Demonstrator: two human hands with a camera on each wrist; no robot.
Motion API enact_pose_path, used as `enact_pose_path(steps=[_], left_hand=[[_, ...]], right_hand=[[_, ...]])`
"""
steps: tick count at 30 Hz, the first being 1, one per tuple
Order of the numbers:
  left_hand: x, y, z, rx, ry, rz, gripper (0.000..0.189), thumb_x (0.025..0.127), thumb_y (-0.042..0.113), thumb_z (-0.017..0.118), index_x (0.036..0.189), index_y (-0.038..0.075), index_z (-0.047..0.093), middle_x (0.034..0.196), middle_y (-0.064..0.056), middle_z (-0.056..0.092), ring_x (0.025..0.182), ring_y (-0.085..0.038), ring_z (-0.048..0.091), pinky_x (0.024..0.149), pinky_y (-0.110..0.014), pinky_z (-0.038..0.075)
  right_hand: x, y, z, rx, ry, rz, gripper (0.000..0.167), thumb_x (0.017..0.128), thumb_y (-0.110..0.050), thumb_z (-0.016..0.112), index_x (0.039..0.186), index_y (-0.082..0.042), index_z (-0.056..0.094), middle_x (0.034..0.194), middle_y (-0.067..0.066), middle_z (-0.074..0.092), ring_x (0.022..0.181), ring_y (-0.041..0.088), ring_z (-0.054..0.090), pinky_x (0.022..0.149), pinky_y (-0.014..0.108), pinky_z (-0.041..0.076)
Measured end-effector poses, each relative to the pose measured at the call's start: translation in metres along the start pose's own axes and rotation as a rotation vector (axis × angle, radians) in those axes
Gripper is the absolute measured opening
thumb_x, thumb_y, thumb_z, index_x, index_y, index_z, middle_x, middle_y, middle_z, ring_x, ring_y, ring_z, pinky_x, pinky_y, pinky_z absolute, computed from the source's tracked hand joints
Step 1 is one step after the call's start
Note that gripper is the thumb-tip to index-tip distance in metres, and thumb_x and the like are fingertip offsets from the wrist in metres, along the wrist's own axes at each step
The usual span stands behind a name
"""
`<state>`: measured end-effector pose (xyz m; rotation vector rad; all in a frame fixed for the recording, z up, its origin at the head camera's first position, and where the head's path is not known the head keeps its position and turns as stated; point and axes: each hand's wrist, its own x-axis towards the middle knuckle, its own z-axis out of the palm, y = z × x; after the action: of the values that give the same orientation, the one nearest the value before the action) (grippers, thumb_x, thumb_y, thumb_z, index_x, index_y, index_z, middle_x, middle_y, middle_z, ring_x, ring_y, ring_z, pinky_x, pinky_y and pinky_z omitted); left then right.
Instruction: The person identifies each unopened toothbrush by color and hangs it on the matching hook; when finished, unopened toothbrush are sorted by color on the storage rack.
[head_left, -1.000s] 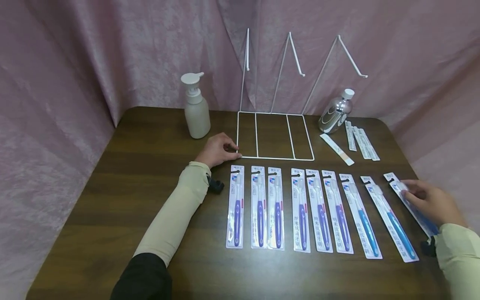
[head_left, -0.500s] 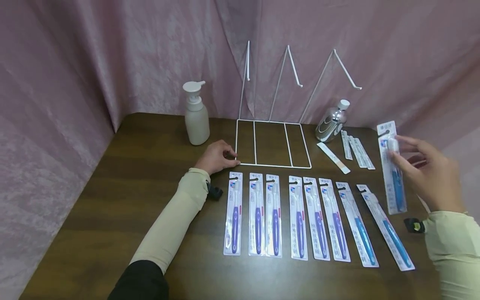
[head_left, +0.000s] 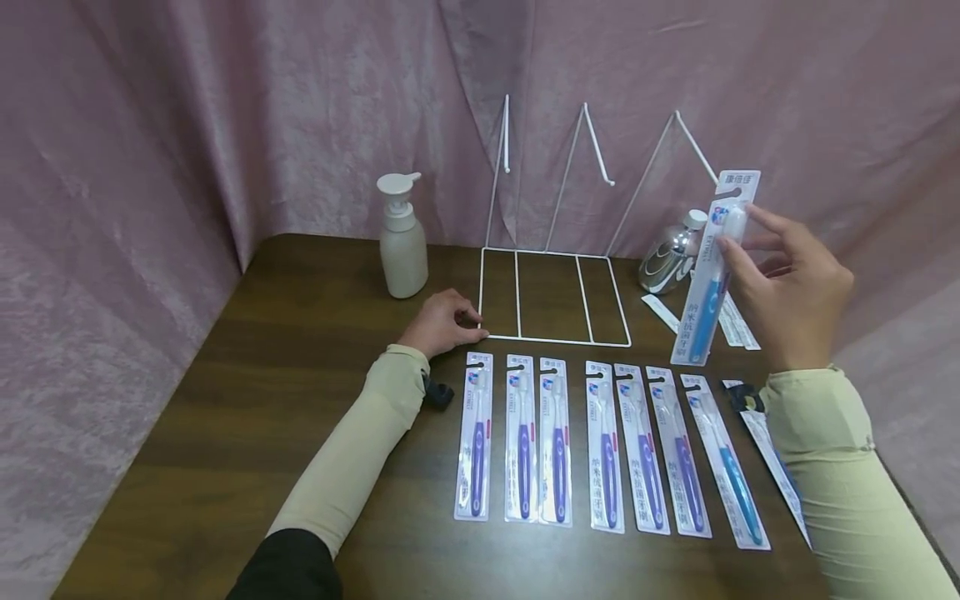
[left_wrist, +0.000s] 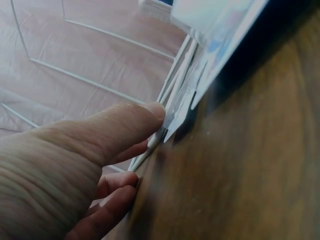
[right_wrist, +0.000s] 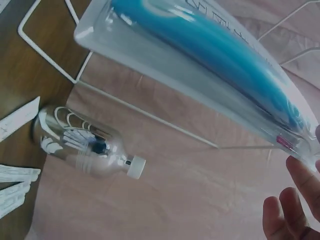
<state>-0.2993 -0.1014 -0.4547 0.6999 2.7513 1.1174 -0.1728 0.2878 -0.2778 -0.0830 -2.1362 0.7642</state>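
Observation:
My right hand (head_left: 798, 287) pinches a blue toothbrush in a blister pack (head_left: 705, 292) near its upper part, lifted above the table's right side and slightly tilted. The right wrist view shows its blue handle (right_wrist: 215, 55) up close. With thumb and fingers my left hand (head_left: 442, 323) holds the front left corner of a white wire display rack (head_left: 555, 340), whose three hooked arms rise at the back. The left wrist view has the thumb on the wire (left_wrist: 172, 82). Packaged purple toothbrushes (head_left: 522, 442) lie in a row before the rack, with blue ones (head_left: 731, 475) at the right; my right sleeve partly covers the last.
A pump bottle (head_left: 403, 250) stands left of the rack. To its right are a silvery bottle with a white cap (head_left: 663, 258) and several narrow white packets (head_left: 660, 312), partly hidden by the held pack. A pink curtain (head_left: 337, 125) hangs behind the wooden table (head_left: 225, 400).
My right hand has lifted the rightmost blue toothbrush pack off the table and carried it up and left towards the rack's right arm. The left hand stays at the rack's corner.

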Motion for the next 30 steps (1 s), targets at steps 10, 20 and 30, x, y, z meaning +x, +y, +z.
enact_pose_path(steps=[10, 20, 30], left_hand=[[0.001, 0.005, 0.001, 0.031, 0.007, 0.0, 0.022, 0.086, 0.032, 0.089, 0.099, 0.016, 0.083, 0.111, -0.001, 0.065, 0.104, -0.022, 0.059, 0.096, -0.038, 0.05], [0.002, 0.009, 0.016, 0.04, 0.017, 0.046, 0.02, 0.085, 0.034, 0.09, 0.095, 0.019, 0.082, 0.106, 0.0, 0.065, 0.101, -0.021, 0.06, 0.092, -0.037, 0.052], [0.007, 0.021, 0.03, 0.046, -0.001, 0.081, 0.022, 0.083, 0.032, 0.091, 0.096, 0.018, 0.082, 0.106, 0.0, 0.065, 0.1, -0.019, 0.059, 0.092, -0.035, 0.051]], right_hand=[[0.026, 0.011, 0.039, -0.019, -0.038, 0.033, 0.045, 0.092, -0.034, 0.083, 0.134, -0.02, 0.073, 0.112, 0.014, 0.078, 0.065, -0.022, 0.05, 0.067, 0.005, 0.041], [0.07, 0.037, 0.077, -0.119, -0.06, 0.1, 0.05, 0.093, -0.042, 0.081, 0.135, -0.019, 0.067, 0.113, 0.007, 0.079, 0.073, -0.018, 0.05, 0.069, 0.016, 0.032], [0.096, 0.059, 0.092, -0.168, -0.079, 0.189, 0.051, 0.097, -0.04, 0.076, 0.14, -0.019, 0.058, 0.117, 0.009, 0.077, 0.1, 0.036, 0.069, 0.071, 0.022, 0.033]])
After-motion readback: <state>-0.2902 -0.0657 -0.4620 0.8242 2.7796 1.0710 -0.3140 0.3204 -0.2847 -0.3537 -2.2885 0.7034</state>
